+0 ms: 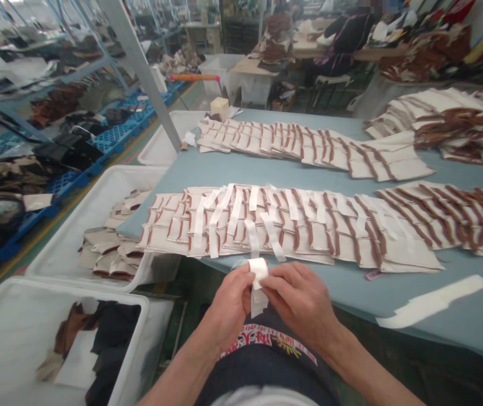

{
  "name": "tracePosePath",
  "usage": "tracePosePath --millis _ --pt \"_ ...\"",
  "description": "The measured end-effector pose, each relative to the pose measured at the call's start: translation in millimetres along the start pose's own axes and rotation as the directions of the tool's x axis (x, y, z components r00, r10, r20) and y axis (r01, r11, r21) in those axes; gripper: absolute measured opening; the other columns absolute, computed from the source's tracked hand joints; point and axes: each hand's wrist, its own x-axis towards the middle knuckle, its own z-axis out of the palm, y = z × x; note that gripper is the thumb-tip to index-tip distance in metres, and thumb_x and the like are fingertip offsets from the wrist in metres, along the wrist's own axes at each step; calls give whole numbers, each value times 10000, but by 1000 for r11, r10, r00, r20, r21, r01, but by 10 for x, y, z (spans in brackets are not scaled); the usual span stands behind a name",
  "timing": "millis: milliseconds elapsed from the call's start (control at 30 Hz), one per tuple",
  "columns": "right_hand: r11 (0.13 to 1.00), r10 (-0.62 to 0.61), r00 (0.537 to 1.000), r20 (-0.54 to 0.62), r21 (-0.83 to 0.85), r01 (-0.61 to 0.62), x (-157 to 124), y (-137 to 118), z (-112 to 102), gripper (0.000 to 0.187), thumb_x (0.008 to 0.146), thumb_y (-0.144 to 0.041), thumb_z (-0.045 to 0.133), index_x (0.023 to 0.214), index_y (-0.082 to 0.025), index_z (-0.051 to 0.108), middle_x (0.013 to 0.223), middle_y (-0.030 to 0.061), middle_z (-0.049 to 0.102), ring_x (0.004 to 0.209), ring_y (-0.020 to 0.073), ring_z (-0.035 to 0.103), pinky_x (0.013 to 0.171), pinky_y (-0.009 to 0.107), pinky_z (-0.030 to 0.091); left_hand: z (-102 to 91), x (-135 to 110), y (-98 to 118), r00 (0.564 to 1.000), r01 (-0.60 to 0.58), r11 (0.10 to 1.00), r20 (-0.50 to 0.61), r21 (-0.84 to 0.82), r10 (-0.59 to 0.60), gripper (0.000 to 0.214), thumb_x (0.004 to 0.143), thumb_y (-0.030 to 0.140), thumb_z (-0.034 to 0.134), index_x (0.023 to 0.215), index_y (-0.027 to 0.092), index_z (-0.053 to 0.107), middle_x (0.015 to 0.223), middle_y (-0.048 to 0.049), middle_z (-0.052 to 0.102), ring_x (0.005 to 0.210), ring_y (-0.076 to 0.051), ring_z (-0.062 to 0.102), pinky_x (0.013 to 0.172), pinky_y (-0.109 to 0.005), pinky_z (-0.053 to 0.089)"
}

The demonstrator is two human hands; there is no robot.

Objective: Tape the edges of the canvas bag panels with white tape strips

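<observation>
My left hand and my right hand are close together in front of my apron, just off the table's near edge. Both are closed, with fingertips pinching a small bunch of white strips. The strips curl over at the top, and their lower ends hang between my hands. Beyond them lies a long overlapping row of cream fabric pieces with brown edges. Several loose white strips are scattered over that row. On the right of the table rests a fanned stack of white strips.
The blue-green table carries a second row of cream pieces and piles at the right. White bins with fabric stand at the left, beside a grey post. A person sits at the back.
</observation>
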Motion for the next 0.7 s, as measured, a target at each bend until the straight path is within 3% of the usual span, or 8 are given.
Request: tracePosePath --millis 200,333,433,500,600,700 --pt "992 79 997 15 101 -80 -12 2 45 143 996 -169 574 893 -204 666 842 50 679 776 208 572 699 359 441 -41 -71 45 988 18 998 150 58 -26 374 715 171 680 1083 138 737 931 -59 748 868 -198 666 732 -238 471" --pt "976 112 993 32 186 -116 -16 6 65 149 994 -161 573 880 -209 655 824 44 665 776 207 573 707 351 431 -73 -44 -31 988 -98 974 135 207 70 360 776 172 643 1125 146 727 871 -37 714 728 -152 595 661 -221 428" --pt "922 204 978 45 327 -207 -17 11 57 189 993 -170 548 823 -219 613 788 26 634 760 198 570 698 337 423 -81 -13 -102 987 -163 914 74 371 146 315 802 173 570 1061 150 748 764 -7 668 635 -132 515 627 -224 402" --pt "844 339 940 42 428 -323 14 35 37 212 987 -209 529 779 -228 569 761 13 612 736 192 565 689 329 421 -84 -4 -169 984 -163 860 21 484 176 305 783 186 540 986 150 765 705 -2 656 616 -138 500 612 -231 392" --pt "670 568 820 64 543 -506 147 145 -14 218 969 -318 520 770 -232 544 720 -5 579 681 181 540 649 313 418 -98 -12 -316 983 -99 799 -68 593 172 283 769 234 509 827 138 768 676 -35 696 614 -164 540 593 -250 389" --pt "562 653 750 103 598 -571 370 357 -77 267 963 -401 512 758 -231 523 662 -31 516 602 157 485 569 283 398 -113 -45 -464 978 -62 777 -117 626 172 279 755 253 492 723 144 747 666 -61 732 585 -179 555 577 -267 378"
